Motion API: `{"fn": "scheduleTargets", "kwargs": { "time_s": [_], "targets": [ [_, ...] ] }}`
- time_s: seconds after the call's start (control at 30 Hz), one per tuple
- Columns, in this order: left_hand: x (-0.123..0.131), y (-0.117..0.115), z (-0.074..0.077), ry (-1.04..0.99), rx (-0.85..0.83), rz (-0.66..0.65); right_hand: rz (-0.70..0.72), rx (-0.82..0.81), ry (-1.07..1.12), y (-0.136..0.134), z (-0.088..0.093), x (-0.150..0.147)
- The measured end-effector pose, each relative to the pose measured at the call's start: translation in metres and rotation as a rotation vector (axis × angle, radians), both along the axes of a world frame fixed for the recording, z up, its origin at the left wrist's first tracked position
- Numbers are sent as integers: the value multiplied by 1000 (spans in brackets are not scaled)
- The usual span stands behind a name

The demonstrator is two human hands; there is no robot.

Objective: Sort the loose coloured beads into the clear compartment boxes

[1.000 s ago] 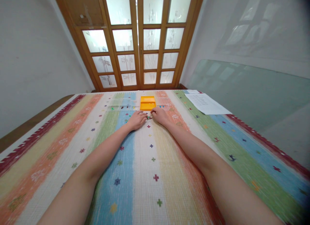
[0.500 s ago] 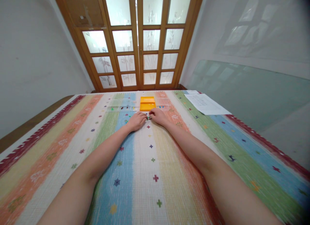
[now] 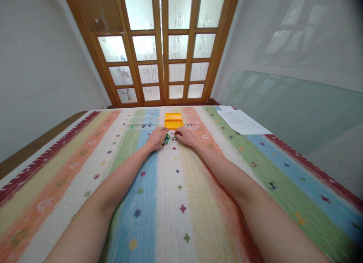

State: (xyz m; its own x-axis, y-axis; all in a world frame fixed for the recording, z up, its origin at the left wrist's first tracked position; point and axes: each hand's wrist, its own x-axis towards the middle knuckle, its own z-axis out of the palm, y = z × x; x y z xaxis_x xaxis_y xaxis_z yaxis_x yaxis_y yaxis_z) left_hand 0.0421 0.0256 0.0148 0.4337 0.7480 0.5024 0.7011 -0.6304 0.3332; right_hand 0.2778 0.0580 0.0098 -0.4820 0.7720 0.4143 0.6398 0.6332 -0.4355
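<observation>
A small pile of tiny coloured pieces [image 3: 166, 139], mostly green, blue and dark, lies on the striped tablecloth between my hands. My left hand [image 3: 157, 139] rests at the pile's left edge, its fingers bent and held together; whatever they hold is hidden. Just right of the pile, my right hand [image 3: 185, 136] has its fingers curled in a pinch, and I cannot make out what is in them. A few loose dark pieces [image 3: 174, 138] lie by its fingertips. Beyond both hands stands an open orange-yellow plastic box [image 3: 174, 124], its lid tipped back.
Clear plastic trays flank the box: the left tray [image 3: 136, 123] holds several small green, dark and yellow pieces, the right tray [image 3: 194, 123] a few blue ones. Printed paper [image 3: 241, 122] lies at the far right of the tablecloth [image 3: 167, 202]. Wooden glazed doors [image 3: 163, 66] stand behind.
My left hand has shifted a little left, uncovering the pile of coloured pieces. My right hand stays nearly in place.
</observation>
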Motion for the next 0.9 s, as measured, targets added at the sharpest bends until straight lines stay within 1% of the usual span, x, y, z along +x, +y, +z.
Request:
{"fn": "scheduleTargets", "kwargs": {
  "time_s": [0.1,0.17,0.33,0.4,0.43,0.47,0.53,0.67,0.77,0.9],
  "targets": [
    [-14,9,0,-186,-2,63,50,27,-27,0,-1,0],
    [-27,15,0,-335,-28,131,69,34,-40,1,-2,0],
    [-61,32,-5,-751,-268,381,115,40,-62,3,-5,1],
    [-71,38,-8,-836,-308,437,124,41,-68,4,-6,2],
    [-75,41,-10,-840,-312,451,125,40,-68,5,-6,2],
    [-78,43,-12,-816,-308,461,126,39,-67,5,-6,2],
    [-82,44,-14,-686,-282,474,129,39,-64,5,-7,2],
    [-83,40,-13,-282,-179,479,122,47,-64,3,-6,1],
    [-77,31,-10,-32,-141,450,116,50,-68,2,-5,1],
    [-65,19,-3,166,-134,442,118,44,-74,2,-4,1]
  ]
}}
